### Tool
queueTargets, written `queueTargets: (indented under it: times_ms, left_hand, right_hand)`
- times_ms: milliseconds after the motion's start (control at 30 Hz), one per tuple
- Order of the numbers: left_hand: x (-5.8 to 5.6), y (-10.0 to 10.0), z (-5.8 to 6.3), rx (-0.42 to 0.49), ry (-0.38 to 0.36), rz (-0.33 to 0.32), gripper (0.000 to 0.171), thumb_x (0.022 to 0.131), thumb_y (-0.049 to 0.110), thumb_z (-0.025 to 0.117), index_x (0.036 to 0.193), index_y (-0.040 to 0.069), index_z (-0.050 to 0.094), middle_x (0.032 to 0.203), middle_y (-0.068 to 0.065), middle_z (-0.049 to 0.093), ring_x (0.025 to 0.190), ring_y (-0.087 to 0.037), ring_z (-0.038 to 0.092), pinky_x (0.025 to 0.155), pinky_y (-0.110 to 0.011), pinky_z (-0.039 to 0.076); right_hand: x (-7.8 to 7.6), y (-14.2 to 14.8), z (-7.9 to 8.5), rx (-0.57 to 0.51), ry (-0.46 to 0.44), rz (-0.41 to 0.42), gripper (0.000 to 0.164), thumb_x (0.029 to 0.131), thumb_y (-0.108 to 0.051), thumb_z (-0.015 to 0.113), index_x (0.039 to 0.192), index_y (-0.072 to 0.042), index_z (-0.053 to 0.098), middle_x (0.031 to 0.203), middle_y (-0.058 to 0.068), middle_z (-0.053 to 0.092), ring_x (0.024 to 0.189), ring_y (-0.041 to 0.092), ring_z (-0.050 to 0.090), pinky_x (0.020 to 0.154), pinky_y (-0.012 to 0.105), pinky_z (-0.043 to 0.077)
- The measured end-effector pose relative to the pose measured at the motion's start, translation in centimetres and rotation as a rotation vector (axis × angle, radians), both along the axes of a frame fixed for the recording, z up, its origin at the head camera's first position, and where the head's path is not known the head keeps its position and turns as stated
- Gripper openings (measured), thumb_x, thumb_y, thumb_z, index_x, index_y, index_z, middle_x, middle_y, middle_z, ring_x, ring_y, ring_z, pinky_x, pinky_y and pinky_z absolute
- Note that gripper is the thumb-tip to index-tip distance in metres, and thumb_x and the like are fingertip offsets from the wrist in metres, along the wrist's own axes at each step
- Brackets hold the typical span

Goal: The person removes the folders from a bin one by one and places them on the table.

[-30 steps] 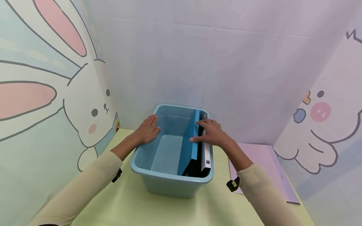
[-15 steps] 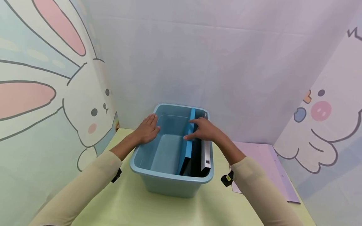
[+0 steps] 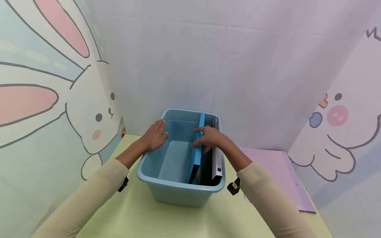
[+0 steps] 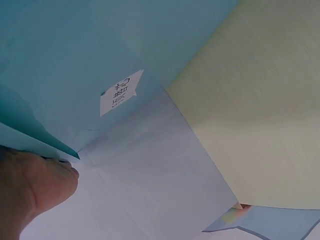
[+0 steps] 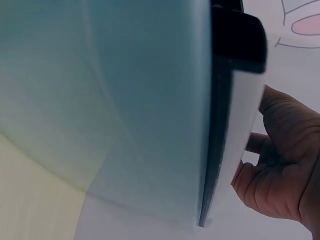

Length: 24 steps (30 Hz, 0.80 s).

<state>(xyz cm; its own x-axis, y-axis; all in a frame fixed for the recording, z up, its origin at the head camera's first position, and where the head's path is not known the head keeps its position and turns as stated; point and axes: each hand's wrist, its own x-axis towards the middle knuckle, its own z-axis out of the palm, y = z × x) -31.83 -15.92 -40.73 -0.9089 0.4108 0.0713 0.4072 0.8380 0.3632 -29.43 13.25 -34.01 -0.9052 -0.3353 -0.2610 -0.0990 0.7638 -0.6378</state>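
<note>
A light blue plastic tub [image 3: 178,198] stands on the table. My left hand [image 3: 153,137] rests on its left rim, fingers straight. Inside, a blue binder [image 3: 195,158] stands on edge, slightly tilted. My right hand [image 3: 210,136] grips its top edge, with thumb and index finger at its left side and other fingers curled down at its right. A white and black binder [image 3: 217,163] stands upright against the tub's right wall, partly hidden by the right hand. In the left wrist view a white label [image 4: 120,94] with handwriting sticks to the tub's outer wall.
A pink-purple folder [image 3: 272,175] lies flat on the yellow-green tabletop [image 3: 223,218] to the right of the tub. Close behind the tub rises a pale cloth backdrop [image 3: 178,66]. Printed cartoon panels flank both sides.
The right hand has moved left together with the blue binder, widening the gap to the white and black binder. Its fingers have since curled lower around the binder. The left hand stays put.
</note>
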Motion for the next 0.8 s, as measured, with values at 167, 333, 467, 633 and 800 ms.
queueTargets:
  times_ms: [167,333,467,633,800]
  left_hand:
    - [-0.1,0.1,0.0,0.010,0.003,-0.004,0.072,0.121,0.028,0.029,0.172,-0.018,0.010,0.186,-0.036,0.006,0.176,-0.054,0.005,0.144,-0.065,0.008]
    - [-0.2,0.0,0.0,-0.001,0.004,-0.005,0.071,0.120,0.027,0.029,0.172,-0.019,0.011,0.185,-0.037,0.007,0.175,-0.055,0.006,0.144,-0.065,0.008]
    - [-0.2,0.1,0.1,-0.006,0.001,-0.005,0.071,0.120,0.026,0.030,0.171,-0.020,0.011,0.185,-0.037,0.007,0.175,-0.055,0.006,0.144,-0.065,0.008]
    - [-0.1,0.3,0.2,0.004,-0.006,-0.003,0.072,0.121,0.027,0.030,0.172,-0.019,0.011,0.185,-0.037,0.006,0.175,-0.055,0.005,0.144,-0.066,0.008]
    - [0.0,0.4,0.3,-0.004,-0.006,0.002,0.072,0.121,0.028,0.030,0.172,-0.018,0.010,0.185,-0.036,0.006,0.175,-0.055,0.005,0.143,-0.066,0.008]
  right_hand:
    - [-0.3,-0.4,-0.9,0.097,-0.009,-0.010,0.102,0.094,-0.026,0.092,0.177,-0.007,0.036,0.166,0.032,0.053,0.104,0.036,0.085,0.070,0.037,0.071]
    - [-0.4,-0.8,-1.4,0.142,0.003,-0.041,0.107,0.089,-0.016,0.094,0.176,-0.003,0.034,0.159,0.032,0.059,0.099,0.036,0.085,0.064,0.034,0.069]
    - [-0.5,-0.8,-1.3,0.143,0.000,-0.055,0.108,0.087,-0.012,0.095,0.176,-0.001,0.034,0.157,0.032,0.060,0.093,0.034,0.086,0.065,0.034,0.069]
    - [-0.4,-0.5,-1.1,0.137,-0.011,-0.059,0.110,0.086,-0.012,0.096,0.175,0.000,0.034,0.156,0.032,0.060,0.091,0.033,0.085,0.066,0.034,0.069]
    - [-0.3,-0.1,-0.8,0.122,-0.011,-0.035,0.109,0.084,-0.013,0.096,0.174,0.002,0.035,0.153,0.033,0.061,0.090,0.032,0.085,0.067,0.034,0.070]
